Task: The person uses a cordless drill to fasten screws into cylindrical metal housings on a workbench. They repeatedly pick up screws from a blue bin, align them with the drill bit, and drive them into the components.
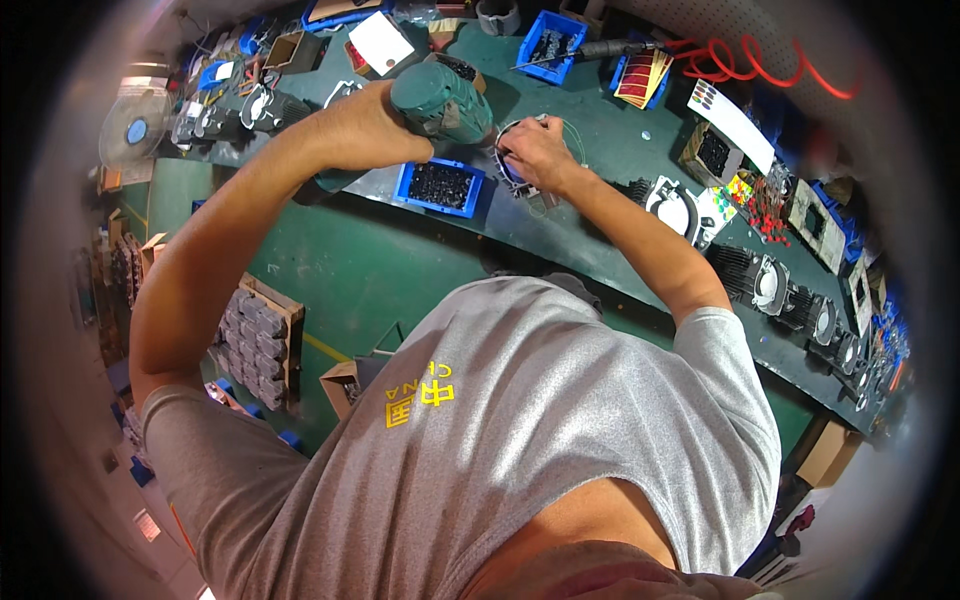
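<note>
My left hand (362,128) is wrapped round the grip of a dark green power drill (440,103), its body pointing to the right. At the bench edge, my right hand (540,155) has its fingers curled over a round metal housing (508,180) with a purple-blue part inside. Thin pale wires loop out beside those fingers. What the fingertips touch inside the housing is hidden. Between the two hands, close to the front edge, a blue bin (402,182) holds many small black parts that look like screws.
The dark green bench (610,130) curves away right, bearing black finned metal housings (770,285). At the back are another blue bin (580,30), a long slim tool (605,48) and a red coiled hose (760,70). More housings (270,105) stand left; a crate of grey parts (255,345) is below.
</note>
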Motion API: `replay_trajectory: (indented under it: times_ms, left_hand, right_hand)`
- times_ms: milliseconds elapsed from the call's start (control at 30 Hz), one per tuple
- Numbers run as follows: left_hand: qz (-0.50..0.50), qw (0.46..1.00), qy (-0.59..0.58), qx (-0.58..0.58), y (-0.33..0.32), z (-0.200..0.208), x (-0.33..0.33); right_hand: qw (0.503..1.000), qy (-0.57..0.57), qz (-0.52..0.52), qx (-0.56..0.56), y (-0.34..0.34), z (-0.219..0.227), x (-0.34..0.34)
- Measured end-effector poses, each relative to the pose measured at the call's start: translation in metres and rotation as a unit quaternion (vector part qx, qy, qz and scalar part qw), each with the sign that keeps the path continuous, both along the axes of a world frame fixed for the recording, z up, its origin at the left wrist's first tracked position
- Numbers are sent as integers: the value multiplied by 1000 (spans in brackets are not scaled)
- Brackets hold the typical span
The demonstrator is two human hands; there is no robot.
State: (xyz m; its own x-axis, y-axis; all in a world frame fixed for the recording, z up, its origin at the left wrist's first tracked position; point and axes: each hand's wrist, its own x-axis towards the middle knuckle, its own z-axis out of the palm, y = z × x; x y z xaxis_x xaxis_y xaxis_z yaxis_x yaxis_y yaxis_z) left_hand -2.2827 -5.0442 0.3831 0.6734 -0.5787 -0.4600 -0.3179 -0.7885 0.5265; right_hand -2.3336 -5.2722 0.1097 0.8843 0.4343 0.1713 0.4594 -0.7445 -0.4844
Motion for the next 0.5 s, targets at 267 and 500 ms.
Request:
replay_trajectory:
  times_ms: [267,500]
  left_hand:
    - [105,993,53,-23,38,5,-11]
    - [227,948,167,-145,86,-52,-37]
  right_hand:
    - [987,77,-8,139,-16,15,12]
    - [976,95,-5,196,-24,6,19]
